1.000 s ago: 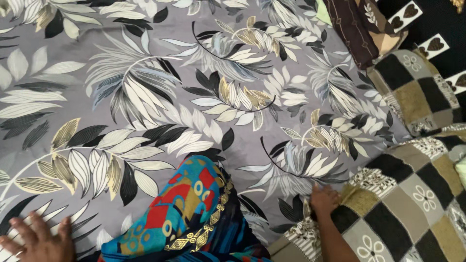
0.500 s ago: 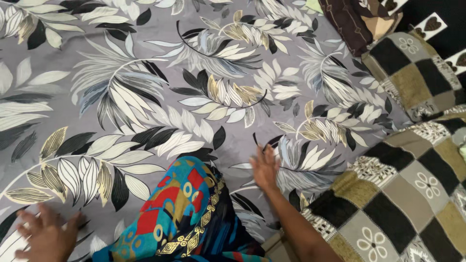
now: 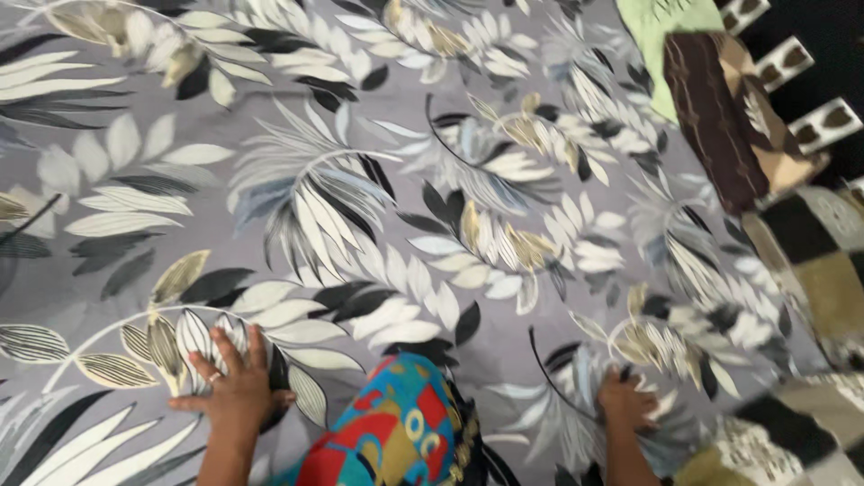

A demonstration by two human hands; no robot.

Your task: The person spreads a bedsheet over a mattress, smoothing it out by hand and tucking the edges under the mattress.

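Evenly, softly lit from above, with no glare and no hard shadows; only faint shade beneath the left hand (image 3: 236,389) on the leaf-print sheet (image 3: 360,180); motion-blurred throughout, worst toward the right edge, smearing the checked quilt (image 3: 810,279); dark and underexposed in the upper right corner; sharpest near centre-left.

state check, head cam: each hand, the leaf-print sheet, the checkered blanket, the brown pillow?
left hand: flat, fingers spread, palm down on the sheet
right hand: pressed on the sheet, holding nothing
leaf-print sheet: spread out, mostly smooth
checkered blanket: bunched at the right edge, blurred
brown pillow: lying at the top right, partly on the sheet
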